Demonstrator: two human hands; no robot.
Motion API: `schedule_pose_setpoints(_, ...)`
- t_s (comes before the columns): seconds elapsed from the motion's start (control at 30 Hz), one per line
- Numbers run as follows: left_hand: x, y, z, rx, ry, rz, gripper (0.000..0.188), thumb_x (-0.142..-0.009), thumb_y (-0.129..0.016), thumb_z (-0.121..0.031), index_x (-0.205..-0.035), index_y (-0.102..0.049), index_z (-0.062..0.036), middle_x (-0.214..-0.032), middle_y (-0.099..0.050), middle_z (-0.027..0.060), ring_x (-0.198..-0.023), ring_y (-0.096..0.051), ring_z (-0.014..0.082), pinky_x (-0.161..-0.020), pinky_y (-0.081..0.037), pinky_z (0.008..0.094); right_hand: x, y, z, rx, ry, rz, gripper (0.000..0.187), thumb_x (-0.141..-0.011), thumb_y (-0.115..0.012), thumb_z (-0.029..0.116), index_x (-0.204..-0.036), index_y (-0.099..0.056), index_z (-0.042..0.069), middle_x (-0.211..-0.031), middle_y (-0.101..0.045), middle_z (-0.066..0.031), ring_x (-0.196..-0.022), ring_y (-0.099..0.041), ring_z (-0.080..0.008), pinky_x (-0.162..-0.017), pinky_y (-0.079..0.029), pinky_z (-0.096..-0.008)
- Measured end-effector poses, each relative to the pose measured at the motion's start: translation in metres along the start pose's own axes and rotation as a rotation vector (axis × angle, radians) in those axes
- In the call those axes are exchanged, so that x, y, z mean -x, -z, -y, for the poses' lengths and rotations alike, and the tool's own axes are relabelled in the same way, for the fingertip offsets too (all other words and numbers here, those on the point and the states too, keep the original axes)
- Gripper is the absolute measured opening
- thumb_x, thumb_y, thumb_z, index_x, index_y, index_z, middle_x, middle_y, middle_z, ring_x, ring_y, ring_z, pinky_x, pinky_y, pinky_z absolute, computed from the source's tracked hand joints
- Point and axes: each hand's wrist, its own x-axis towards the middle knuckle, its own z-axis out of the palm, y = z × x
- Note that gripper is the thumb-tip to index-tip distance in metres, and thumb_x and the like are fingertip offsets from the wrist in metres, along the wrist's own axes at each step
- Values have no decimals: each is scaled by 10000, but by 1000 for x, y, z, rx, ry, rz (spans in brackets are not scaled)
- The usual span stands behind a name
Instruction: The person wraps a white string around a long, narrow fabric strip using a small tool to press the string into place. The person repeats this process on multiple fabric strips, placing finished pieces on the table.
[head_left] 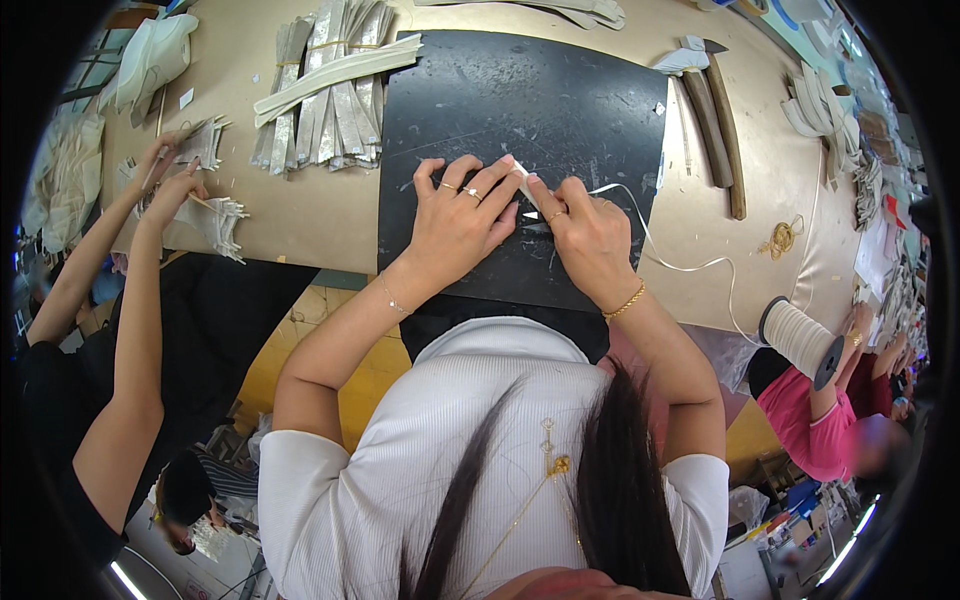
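A narrow white tape (522,180) lies between my hands on a black mat (480,80). My left hand (455,215) rests on the mat with its fingers spread, and its index fingertip touches the tape's end. My right hand (592,245) is curled, its index fingertip on the same tape. From behind the right hand, the tape's loose length (690,268) runs in a curve to a spool (800,340) with black ends. A grey pointed tip (537,228) shows just below the right fingers; the rest of it is hidden.
Bundles of grey-white strips (340,75) lie left of the mat. On the right are a hammer (715,130) and a gold-coloured loop of elastic (782,238). At far left a co-worker's hands (172,180) hold pale strips. Another person in pink (820,410) is near the spool.
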Motion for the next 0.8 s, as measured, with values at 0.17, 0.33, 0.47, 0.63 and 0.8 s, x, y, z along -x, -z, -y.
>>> schedule_pose_setpoints(0.17,1,-1,1,24,13,-17,417,-766,-819,-188,-1158,-704,-107,-1311,-654,-28,-1103,-571,193,-1010,-337,463,0,0,0,3,9,-15,389,-805,-676,97,-1190,-729,95,-820,-489,-9,-570,-555,-105,-520,-443,-277)
schedule_pose_setpoints(0.33,0,-1,1,26,23,-37,398,-763,-822,-186,-1137,-710,-107,-1299,-667,-32,-1097,-575,190,-1014,-337,457,2,-2,-1,11,30,-26,370,-810,-669,112,-1174,-730,83,-816,-484,-2,-572,-557,-90,-521,-432,-273)
schedule_pose_setpoints(0.47,0,0,0,12,23,-29,423,-762,-824,-191,-1160,-702,-116,-1292,-667,-32,-1095,-574,188,-1013,-336,453,2,-2,-1,21,46,-27,374,-810,-671,114,-1178,-726,78,-812,-487,0,-566,-552,-92,-521,-431,-273)
schedule_pose_setpoints(0.63,0,-2,1,-19,-5,7,464,-780,-813,-217,-1216,-685,-125,-1323,-622,-12,-1132,-548,205,-1009,-330,457,0,-1,1,24,58,-33,369,-812,-669,112,-1174,-720,65,-814,-491,0,-565,-551,-93,-522,-428,-269)
schedule_pose_setpoints(0.8,-1,1,4,15,96,11,517,-796,-801,-223,-1278,-655,-110,-1363,-581,31,-1167,-521,242,-1014,-320,453,1,-2,1,45,66,-37,362,-813,-670,115,-1167,-717,55,-816,-488,-2,-569,-552,-94,-525,-429,-266)
